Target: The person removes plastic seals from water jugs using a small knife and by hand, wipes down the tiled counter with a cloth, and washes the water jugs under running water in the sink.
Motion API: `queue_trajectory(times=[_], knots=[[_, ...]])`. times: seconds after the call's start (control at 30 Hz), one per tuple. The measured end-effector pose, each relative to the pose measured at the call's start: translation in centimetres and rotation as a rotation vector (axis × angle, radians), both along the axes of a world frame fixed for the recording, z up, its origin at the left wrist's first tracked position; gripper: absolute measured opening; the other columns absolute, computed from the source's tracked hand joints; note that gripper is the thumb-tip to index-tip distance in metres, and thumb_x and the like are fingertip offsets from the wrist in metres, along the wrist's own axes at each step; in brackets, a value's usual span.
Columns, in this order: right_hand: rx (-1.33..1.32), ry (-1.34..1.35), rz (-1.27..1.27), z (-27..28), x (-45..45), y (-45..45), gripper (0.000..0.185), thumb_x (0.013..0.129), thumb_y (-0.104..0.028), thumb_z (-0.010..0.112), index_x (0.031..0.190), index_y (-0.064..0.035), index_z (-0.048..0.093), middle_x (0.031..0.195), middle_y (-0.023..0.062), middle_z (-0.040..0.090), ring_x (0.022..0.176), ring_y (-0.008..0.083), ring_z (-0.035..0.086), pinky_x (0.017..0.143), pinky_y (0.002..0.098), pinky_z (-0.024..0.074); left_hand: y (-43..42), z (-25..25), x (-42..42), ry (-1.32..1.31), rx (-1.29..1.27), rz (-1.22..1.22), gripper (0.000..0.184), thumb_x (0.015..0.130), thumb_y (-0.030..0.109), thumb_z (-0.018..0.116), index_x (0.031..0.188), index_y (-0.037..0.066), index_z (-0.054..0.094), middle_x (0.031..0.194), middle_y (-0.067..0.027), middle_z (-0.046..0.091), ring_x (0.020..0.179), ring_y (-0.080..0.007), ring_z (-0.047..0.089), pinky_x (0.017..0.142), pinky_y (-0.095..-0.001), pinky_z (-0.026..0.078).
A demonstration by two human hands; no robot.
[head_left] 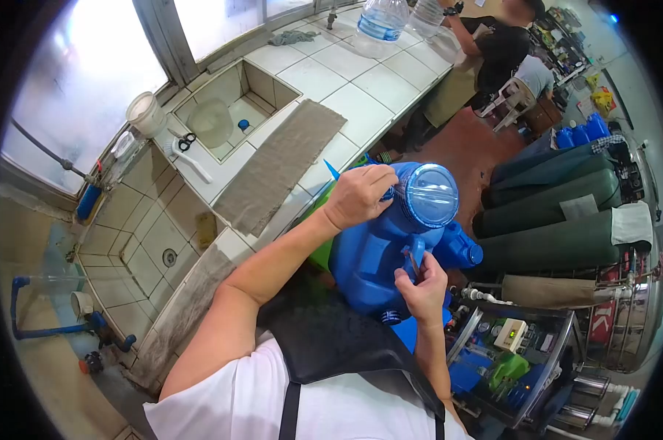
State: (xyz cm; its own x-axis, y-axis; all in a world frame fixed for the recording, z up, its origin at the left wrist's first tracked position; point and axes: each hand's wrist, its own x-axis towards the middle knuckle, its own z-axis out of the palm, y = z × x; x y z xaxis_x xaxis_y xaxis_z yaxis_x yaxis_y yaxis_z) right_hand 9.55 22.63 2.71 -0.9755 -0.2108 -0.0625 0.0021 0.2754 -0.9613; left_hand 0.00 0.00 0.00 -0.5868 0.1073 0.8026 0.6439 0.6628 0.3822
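Note:
A large blue water jug (368,249) with a clear-covered round cap (431,195) stands in front of my apron. My left hand (362,194) is closed at the jug's top beside the cap, its fingertips on a small blue part there. A pointed blue strip (331,169) sticks out behind that hand. My right hand (424,284) is wrapped round the jug's blue handle (415,253). Below the handle, a small dark-ringed spout (391,317) shows on the jug's lower side.
A brown cloth (281,165) lies on the white tiled counter (353,103), beside a small sink (232,110) and a brush (192,161). Clear bottles (381,26) stand at the far end near a person (492,44). Green tanks (551,198) lie at the right.

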Motion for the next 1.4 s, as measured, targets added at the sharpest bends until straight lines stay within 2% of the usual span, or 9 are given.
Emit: queue_trajectory(times=[0.4,0.5,0.57,0.7,0.83,1.0,1.07,1.33,1.4], knots=[[0.129,0.058,-0.127,0.3,0.9,-1.4,0.022,0.078,-0.004,0.072,0.098,0.0013,0.064,0.077,-0.0057,0.055,0.068,0.0015,0.046,0.059,0.0192,0.0366,-0.2,1.1,-1.1,-0.161,0.039,-0.099,0.022,0.067,0.011,0.073,0.087,0.007,0.063,0.086,-0.0096,0.066,0.082,-0.0324,0.067,0.069,-0.0392,0.055],[0.12,0.053,-0.173,-0.2,1.1,-1.7,0.019,0.078,-0.005,0.072,0.094,0.0009,0.063,0.075,-0.005,0.055,0.066,0.0023,0.046,0.058,0.0203,0.0368,-0.5,0.5,-1.2,-0.17,0.023,-0.138,0.014,0.075,0.012,0.069,0.087,0.007,0.063,0.078,-0.009,0.065,0.073,-0.0255,0.066,0.066,-0.036,0.054],[0.151,0.059,-0.204,-0.1,1.1,-1.9,0.019,0.078,-0.006,0.072,0.093,0.0011,0.063,0.074,-0.0042,0.056,0.066,0.0033,0.046,0.058,0.022,0.038,0.0,-1.2,-0.5,-0.676,0.355,-0.327,0.01,0.085,0.014,0.063,0.089,0.005,0.063,0.073,-0.0047,0.062,0.068,-0.0144,0.06,0.064,-0.0307,0.05],[0.168,0.052,-0.19,-1.0,0.7,-1.9,0.019,0.078,-0.007,0.072,0.093,0.0014,0.064,0.073,-0.004,0.055,0.065,0.005,0.047,0.057,0.0244,0.0398,-0.1,0.1,1.3,-0.829,0.495,-0.451,0.016,0.093,0.016,0.056,0.09,0.002,0.062,0.07,-0.0016,0.06,0.068,-0.0087,0.054,0.064,-0.0268,0.047],[0.376,0.243,-0.161,-0.3,0.4,-1.9,0.02,0.078,-0.013,0.072,0.088,0.0,0.061,0.067,0.0061,0.055,0.061,0.0125,0.051,0.055,0.0295,0.0415,-1.4,2.7,0.7,-0.81,0.411,-0.438,0.02,0.094,0.019,0.055,0.089,0.001,0.062,0.071,-0.0071,0.062,0.068,-0.0168,0.06,0.066,-0.0314,0.049],[0.74,0.329,-0.172,0.2,-0.8,-1.3,0.028,0.08,-0.024,0.075,0.09,-0.0027,0.059,0.067,0.0195,0.062,0.061,0.0357,0.065,0.056,0.0448,0.0477,-1.5,7.3,1.1,-0.733,-0.362,-0.172,0.03,0.084,0.032,0.058,0.085,0.003,0.066,0.079,-0.0247,0.065,0.078,-0.0437,0.064,0.074,-0.0492,0.052],[0.9,0.285,-0.078,0.1,-1.1,-0.4,0.032,0.081,-0.028,0.075,0.094,-0.0035,0.058,0.07,0.0204,0.066,0.068,0.0441,0.065,0.06,0.053,0.0495,-1.2,8.0,0.8,-0.746,-0.402,-0.193,0.031,0.083,0.032,0.058,0.083,0.003,0.066,0.078,-0.0241,0.066,0.078,-0.0445,0.064,0.074,-0.0506,0.052],[1.049,0.266,-0.044,0.8,-0.9,0.7,0.03,0.077,-0.022,0.075,0.091,-0.0032,0.056,0.068,0.0191,0.066,0.064,0.0404,0.066,0.058,0.0519,0.0508,0.4,8.6,0.2,-0.848,-0.28,-0.341,0.032,0.082,0.031,0.059,0.077,0.0,0.063,0.076,-0.0249,0.064,0.074,-0.0434,0.063,0.069,-0.0477,0.052],[1.046,0.267,-0.044,1.0,-1.0,1.0,0.029,0.076,-0.021,0.075,0.09,-0.0033,0.056,0.068,0.0189,0.066,0.064,0.0401,0.066,0.057,0.052,0.0505,0.4,8.9,0.1,-0.942,-0.111,-0.463,0.029,0.085,0.026,0.058,0.078,-0.001,0.062,0.069,-0.019,0.063,0.064,-0.0339,0.06,0.065,-0.0413,0.049]])
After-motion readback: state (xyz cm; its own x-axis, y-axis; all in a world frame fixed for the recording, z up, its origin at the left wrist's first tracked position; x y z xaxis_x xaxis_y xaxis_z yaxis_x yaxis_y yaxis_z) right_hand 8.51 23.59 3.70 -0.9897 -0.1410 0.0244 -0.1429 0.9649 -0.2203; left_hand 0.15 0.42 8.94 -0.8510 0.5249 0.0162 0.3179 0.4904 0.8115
